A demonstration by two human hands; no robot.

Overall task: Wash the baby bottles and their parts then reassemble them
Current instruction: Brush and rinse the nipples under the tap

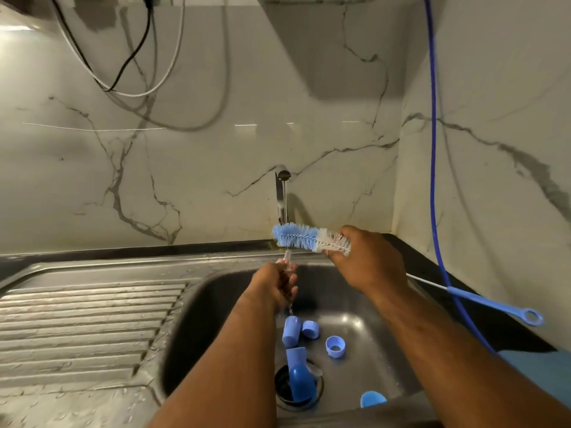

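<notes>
A marble-patterned wall [216,149] is seen behind a steel sink [139,270], whose ribbed draining board [92,329] lies to the left of the basin [216,310]. A blue hose [434,149] is hung down the right-hand wall, and black and white cables [133,57] are looped at the upper left. A tap [281,193] is mounted at the back of the basin, and water is seen running from it.

The right hand [367,261] is held above the back edge of the basin, its fingers curled tightly round a bottle brush [302,236]. The blue and white bristle head is pointed left and meets the stream below the tap. The left hand [276,284] is held lower, under the stream, with its fingers closed round a small clear piece [287,260]. Only the tip of that piece is shown, so the kind of part cannot be told.

A thin brush [494,304] with a looped blue handle is laid on the counter to the right.

Blue bottle parts are scattered on the basin floor. A long blue piece [298,378] lies over the drain [281,387]. A cap [291,330] is tipped on its side just beside a smaller cap [310,329]. A ring [336,346] is set apart to the right, and a rounded blue piece [373,398] is partly hidden by the near rim.
</notes>
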